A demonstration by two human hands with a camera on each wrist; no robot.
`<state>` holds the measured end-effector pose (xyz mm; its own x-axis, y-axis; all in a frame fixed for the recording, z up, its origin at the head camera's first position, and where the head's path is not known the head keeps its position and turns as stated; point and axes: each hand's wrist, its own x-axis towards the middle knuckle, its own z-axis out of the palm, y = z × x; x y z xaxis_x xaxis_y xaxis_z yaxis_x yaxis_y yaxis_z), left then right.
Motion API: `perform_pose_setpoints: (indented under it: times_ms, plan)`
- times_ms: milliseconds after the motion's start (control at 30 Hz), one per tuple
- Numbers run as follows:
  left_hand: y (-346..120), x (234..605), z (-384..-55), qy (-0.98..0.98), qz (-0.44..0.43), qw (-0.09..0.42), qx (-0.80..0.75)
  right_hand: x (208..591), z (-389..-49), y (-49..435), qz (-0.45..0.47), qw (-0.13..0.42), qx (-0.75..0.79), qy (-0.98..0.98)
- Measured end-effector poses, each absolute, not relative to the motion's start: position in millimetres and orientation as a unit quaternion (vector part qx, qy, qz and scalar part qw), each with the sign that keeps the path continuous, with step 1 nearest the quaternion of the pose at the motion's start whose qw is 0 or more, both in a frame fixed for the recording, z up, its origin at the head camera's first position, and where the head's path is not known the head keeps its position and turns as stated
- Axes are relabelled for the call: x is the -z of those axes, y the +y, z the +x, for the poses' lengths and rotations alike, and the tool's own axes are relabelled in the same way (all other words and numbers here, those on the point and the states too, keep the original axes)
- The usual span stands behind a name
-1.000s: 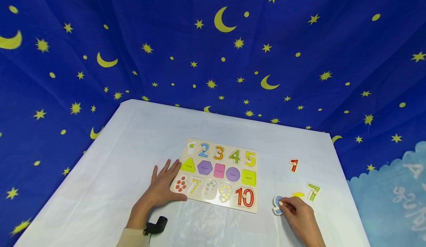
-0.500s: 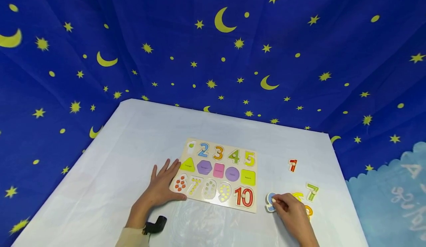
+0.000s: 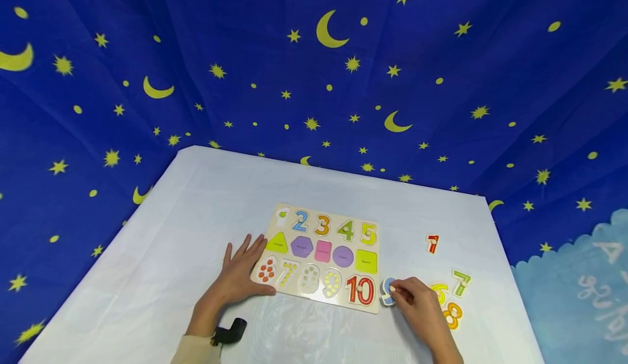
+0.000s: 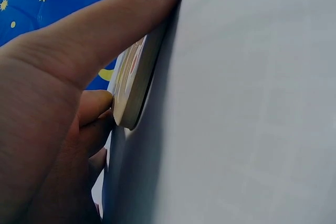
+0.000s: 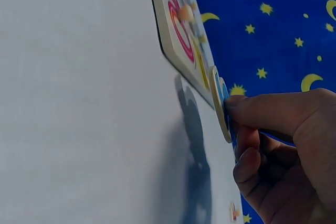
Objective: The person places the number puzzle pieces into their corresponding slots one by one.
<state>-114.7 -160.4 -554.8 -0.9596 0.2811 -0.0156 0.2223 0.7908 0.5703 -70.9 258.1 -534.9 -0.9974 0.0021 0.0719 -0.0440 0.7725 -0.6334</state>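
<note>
I am pinching a blue nine in my right hand beside the puzzle board and resting my spread left hand against its left edge.

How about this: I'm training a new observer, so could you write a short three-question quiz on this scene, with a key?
1. Multiple choice: which number is the blue piece that the right hand pinches?
A) 2
B) 9
C) 10

2. True or false: the left hand touches the puzzle board.

3. Open: which number pieces lie loose on the table, held by neither hand?

Key
1. B.
2. True.
3. The red 1, the yellow 6, the green 7 and the orange 8.
</note>
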Motion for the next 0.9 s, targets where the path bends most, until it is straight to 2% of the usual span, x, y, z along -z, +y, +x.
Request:
perform_pose_setpoints:
  times_ms: [900]
  plan:
    - [-159.6,553.3,-114.3,0.945,0.124,0.058,-0.298,535.7,-84.8,216.3,0.081,0.044,-0.372,-0.924]
